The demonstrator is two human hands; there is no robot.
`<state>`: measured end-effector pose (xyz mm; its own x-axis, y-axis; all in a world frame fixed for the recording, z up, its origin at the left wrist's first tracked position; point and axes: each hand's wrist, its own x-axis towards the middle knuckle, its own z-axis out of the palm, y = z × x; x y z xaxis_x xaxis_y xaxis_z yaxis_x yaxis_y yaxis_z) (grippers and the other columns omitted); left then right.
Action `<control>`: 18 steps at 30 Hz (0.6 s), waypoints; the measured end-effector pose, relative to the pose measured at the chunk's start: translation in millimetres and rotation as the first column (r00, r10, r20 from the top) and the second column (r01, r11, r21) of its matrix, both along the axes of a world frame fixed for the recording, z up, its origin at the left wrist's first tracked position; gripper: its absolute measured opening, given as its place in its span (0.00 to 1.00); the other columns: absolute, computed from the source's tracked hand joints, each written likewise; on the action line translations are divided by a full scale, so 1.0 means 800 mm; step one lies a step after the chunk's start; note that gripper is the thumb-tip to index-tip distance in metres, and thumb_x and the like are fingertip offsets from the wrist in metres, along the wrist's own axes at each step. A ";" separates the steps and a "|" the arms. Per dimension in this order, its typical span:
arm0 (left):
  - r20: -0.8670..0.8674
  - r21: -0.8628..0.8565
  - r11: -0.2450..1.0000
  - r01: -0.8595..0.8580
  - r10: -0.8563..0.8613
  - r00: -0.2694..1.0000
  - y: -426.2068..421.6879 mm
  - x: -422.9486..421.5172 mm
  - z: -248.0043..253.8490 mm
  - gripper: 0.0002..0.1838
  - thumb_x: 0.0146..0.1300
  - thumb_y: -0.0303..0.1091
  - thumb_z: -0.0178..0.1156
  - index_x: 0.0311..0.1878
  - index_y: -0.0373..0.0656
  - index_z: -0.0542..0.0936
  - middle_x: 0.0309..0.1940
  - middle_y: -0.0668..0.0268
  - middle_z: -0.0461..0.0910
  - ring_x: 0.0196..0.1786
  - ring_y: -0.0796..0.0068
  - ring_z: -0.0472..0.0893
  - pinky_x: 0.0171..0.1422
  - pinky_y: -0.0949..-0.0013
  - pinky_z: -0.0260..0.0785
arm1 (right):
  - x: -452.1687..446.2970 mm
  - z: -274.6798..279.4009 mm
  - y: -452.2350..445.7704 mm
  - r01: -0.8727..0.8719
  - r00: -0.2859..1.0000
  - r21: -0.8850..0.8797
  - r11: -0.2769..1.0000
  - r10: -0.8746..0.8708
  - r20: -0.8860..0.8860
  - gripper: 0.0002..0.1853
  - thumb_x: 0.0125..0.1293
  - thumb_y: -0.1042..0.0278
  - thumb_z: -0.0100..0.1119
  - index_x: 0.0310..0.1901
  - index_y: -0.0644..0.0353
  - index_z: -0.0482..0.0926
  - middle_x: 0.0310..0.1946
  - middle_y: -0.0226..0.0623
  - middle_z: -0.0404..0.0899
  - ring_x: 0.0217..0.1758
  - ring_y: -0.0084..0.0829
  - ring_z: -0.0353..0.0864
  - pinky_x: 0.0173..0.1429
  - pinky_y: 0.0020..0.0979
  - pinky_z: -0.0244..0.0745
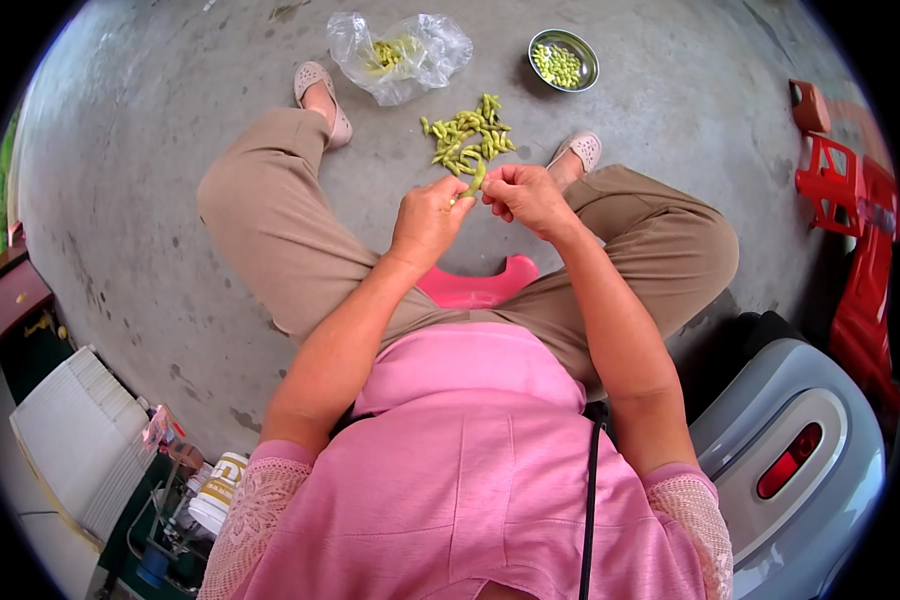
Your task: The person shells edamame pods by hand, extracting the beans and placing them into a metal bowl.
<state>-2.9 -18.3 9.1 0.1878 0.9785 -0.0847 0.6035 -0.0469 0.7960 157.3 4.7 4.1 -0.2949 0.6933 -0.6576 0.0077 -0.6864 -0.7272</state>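
Note:
A green soybean pod (478,177) stands up between my two hands. My left hand (430,217) is closed round its lower end. With bent fingers and thumb, my right hand (530,197) pinches at the pod's right side; the exact contact is too small to make out. Just beyond my hands, a loose pile of pods (469,130) lies on the concrete floor. Farther off, to the right, a metal bowl (592,82) holds shelled green beans (557,66). A clear plastic bag (440,50) with more pods inside lies at the far left.
I sit on a pink stool (465,290), legs spread around the pile. Red plastic stools (832,185) are at the right. A grey-blue scooter-like body (800,450) is close behind on my right. At the left are a white tub (220,490) and stacked white sheets (80,435).

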 end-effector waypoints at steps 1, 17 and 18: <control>-0.011 0.022 1.000 0.001 -0.001 1.000 -0.001 0.001 0.000 0.09 0.47 0.31 0.61 0.31 0.38 0.75 0.22 0.58 0.76 0.23 0.70 0.76 0.27 0.71 0.67 | -0.001 -0.005 -0.002 -0.016 0.999 0.055 0.998 0.014 0.043 0.06 0.55 0.69 0.51 0.26 0.62 0.73 0.21 0.30 0.73 0.19 0.17 0.68 0.21 0.18 0.63; 0.663 -0.747 0.525 0.408 0.544 0.514 0.012 -0.013 0.019 0.11 0.60 0.36 0.50 0.36 0.37 0.73 0.18 0.69 0.70 0.13 0.90 0.60 0.13 0.87 0.47 | 0.007 0.011 0.002 0.080 0.945 -0.138 0.987 -0.119 -0.303 0.05 0.52 0.71 0.47 0.21 0.56 0.69 0.15 0.26 0.65 0.13 0.15 0.58 0.15 0.17 0.47; 0.663 -0.747 0.525 0.408 0.544 0.514 0.012 -0.012 0.019 0.11 0.60 0.36 0.50 0.36 0.37 0.73 0.18 0.69 0.70 0.13 0.90 0.60 0.13 0.87 0.47 | 0.005 0.015 0.003 0.079 0.945 -0.138 0.987 -0.118 -0.304 0.05 0.52 0.71 0.47 0.21 0.56 0.69 0.15 0.26 0.65 0.13 0.15 0.58 0.15 0.17 0.47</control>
